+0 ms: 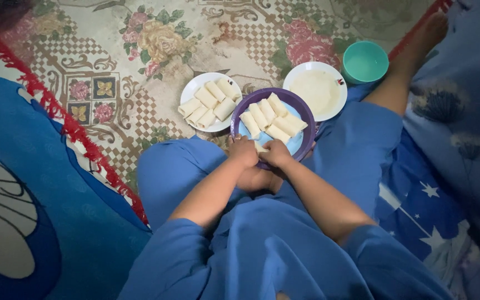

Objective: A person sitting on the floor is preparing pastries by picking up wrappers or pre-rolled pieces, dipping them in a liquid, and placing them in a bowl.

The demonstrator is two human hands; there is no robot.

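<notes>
Left hand [244,151] and right hand [276,153] pinch one pale roll [260,147] together over the purple plate [301,111], keeping it wrapped.

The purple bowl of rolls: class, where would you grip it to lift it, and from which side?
Probably the purple bowl by its bare rim at left and right, both hands, from the near side. Rolls fill the middle and white plates crowd the far edge.
</notes>
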